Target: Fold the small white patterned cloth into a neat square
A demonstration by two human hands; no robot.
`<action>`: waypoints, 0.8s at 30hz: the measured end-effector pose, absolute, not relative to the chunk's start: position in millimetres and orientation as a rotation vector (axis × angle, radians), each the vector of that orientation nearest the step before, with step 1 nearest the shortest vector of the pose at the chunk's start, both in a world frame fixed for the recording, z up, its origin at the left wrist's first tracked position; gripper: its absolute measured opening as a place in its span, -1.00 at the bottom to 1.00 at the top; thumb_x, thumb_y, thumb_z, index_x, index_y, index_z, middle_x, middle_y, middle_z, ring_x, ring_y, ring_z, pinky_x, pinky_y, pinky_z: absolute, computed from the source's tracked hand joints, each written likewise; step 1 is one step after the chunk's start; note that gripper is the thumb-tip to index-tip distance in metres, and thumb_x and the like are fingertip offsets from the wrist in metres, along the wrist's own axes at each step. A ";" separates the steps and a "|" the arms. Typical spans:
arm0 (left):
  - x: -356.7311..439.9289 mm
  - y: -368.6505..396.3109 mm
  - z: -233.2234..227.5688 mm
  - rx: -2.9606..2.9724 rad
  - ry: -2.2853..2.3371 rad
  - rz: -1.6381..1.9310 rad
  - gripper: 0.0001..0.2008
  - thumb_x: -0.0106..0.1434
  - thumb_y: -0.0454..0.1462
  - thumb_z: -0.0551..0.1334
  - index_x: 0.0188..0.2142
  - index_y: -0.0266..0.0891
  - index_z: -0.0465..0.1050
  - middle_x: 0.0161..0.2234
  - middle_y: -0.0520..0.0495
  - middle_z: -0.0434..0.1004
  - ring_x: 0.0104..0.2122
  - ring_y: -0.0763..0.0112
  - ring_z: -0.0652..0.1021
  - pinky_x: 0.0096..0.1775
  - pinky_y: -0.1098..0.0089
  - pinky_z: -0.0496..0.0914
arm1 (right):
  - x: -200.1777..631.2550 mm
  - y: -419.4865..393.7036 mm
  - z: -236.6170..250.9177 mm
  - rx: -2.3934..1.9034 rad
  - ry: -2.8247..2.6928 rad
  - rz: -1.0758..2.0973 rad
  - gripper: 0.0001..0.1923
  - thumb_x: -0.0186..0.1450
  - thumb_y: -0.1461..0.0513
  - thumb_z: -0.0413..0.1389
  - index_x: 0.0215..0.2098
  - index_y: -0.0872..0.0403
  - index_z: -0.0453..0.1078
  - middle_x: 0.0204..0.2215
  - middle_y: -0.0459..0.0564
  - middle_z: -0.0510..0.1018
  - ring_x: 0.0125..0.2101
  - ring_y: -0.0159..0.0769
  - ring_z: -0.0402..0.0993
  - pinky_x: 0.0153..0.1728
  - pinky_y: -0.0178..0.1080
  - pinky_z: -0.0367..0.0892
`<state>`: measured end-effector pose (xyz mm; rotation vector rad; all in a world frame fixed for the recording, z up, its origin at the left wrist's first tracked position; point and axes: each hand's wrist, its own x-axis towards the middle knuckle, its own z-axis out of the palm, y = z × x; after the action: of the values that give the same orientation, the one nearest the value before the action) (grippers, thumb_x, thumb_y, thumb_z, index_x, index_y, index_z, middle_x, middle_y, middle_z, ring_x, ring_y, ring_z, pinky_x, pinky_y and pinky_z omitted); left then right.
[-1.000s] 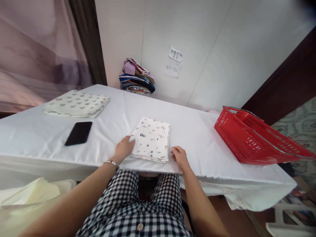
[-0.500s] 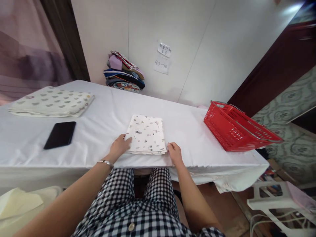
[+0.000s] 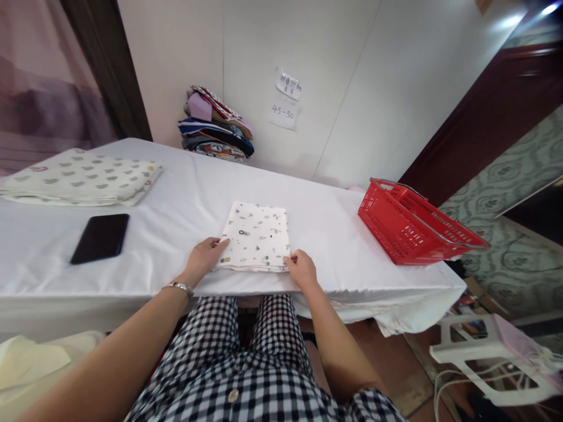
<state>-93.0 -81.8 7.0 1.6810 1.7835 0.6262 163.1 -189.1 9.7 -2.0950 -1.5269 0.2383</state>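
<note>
A small folded white cloth [image 3: 257,234] printed with little coloured motifs lies flat near the front edge of the table. My left hand [image 3: 206,258], a silver bangle on its wrist, grips the cloth's left edge, with the thumb on top and the other fingers partly hidden at the side. At the near right corner, my right hand [image 3: 302,268] pinches the cloth's layers between thumb and fingers.
White-draped table [image 3: 325,223]. At left lie a larger folded cloth with grey prints [image 3: 88,179] and a black tablet-like slab [image 3: 101,237]. A red basket [image 3: 409,225] stands at right. Folded fabrics [image 3: 215,126] are stacked by the wall; a white plastic stool [image 3: 479,351] is lower right.
My right hand has moved left onto the cloth's near right corner and closed on it. My left hand remains at the left edge. The view has shifted slightly.
</note>
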 end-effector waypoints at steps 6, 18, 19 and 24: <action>-94.8 -83.7 5.5 1.687 1.756 0.686 -0.55 0.14 0.03 0.10 -0.16 -0.20 0.48 -0.21 -0.12 0.58 -0.23 0.18 0.55 -0.25 0.34 0.39 | 170.9 -188.7 14.4 -1.904 -1.488 0.159 -0.81 0.20 0.17 -0.01 -0.54 0.06 0.26 -0.53 -0.14 0.36 -0.46 -0.38 0.24 -0.38 -0.34 0.12; -93.7 -84.4 1.6 1.704 1.731 0.759 -0.57 0.13 0.01 0.11 -0.15 -0.20 0.47 -0.20 -0.12 0.57 -0.20 0.17 0.54 -0.19 0.32 0.39 | 181.4 -190.8 2.5 -1.940 -1.304 0.530 -0.77 0.10 0.10 0.07 -0.62 0.06 0.28 -0.63 -0.16 0.37 -0.51 -0.38 0.28 -0.43 -0.35 0.14; -93.5 -85.2 2.1 1.701 1.727 0.770 -0.57 0.13 0.01 0.11 -0.16 -0.21 0.47 -0.20 -0.12 0.57 -0.19 0.18 0.54 -0.18 0.33 0.39 | 180.9 -191.4 3.9 -1.981 -1.334 0.509 -0.77 0.11 0.11 0.08 -0.60 0.06 0.30 -0.61 -0.15 0.40 -0.49 -0.37 0.29 -0.42 -0.35 0.14; -93.4 -89.1 5.0 1.669 1.699 0.800 -0.58 0.14 0.01 0.11 -0.17 -0.20 0.47 -0.22 -0.11 0.57 -0.21 0.20 0.54 -0.18 0.33 0.39 | 175.7 -194.1 10.6 -2.116 -1.453 0.436 -0.80 0.15 0.12 0.09 -0.51 0.08 0.39 -0.51 -0.07 0.50 -0.42 -0.34 0.36 -0.37 -0.33 0.16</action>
<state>-93.4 -89.1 5.0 1.6685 1.6991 0.7999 175.7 -194.1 10.6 -2.1160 -1.4529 0.4362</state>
